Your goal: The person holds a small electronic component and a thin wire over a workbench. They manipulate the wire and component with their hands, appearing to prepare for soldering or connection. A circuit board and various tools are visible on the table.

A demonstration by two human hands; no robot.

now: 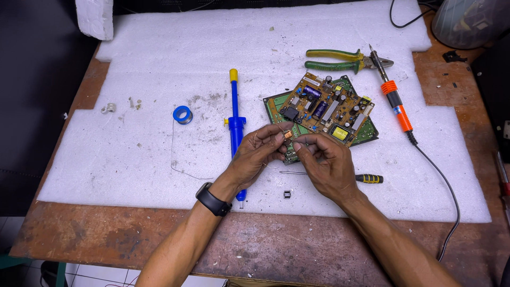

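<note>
Small orange part [287, 135] pinched by both hands above circuit board's [329, 109] near edge.

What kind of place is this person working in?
Probably an electronics repair bench: a soldering iron, a blue desoldering pump and bare circuit boards lie on a foam sheet over a worn table.

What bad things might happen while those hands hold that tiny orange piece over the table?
1. The tiny orange part is pinched only by the fingertips of the left hand and right hand, so it might slip and get lost on the crumb-strewn white foam sheet.
2. The soldering iron lies right on that foam; if it is hot, its tip might melt it.
3. A sleeve or wrist might knock the blue desoldering pump or the small black piece near the edge.
</note>
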